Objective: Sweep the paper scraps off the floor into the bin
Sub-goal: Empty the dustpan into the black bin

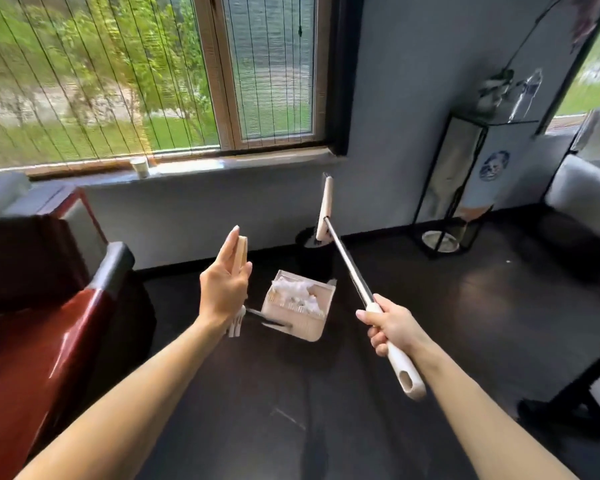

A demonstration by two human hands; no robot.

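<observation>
Loaded dustpan [297, 308] and lifted broom [349, 268], both close to the bin [314, 252]

We see the left hand [224, 289] with its grip pinched on the dustpan's cream handle, fingers lying long up it; the pan hangs tilted just on our side of the bin, with the white paper scraps [298, 294] heaped inside it; the right hand [392, 327] has its grip wrapped round the broom's white handle end; the metal shaft slants up toward the bin, and the broom head is raised above the bin's rim; the bin is black and stands on the dark floor [326, 393] by the wall.
</observation>
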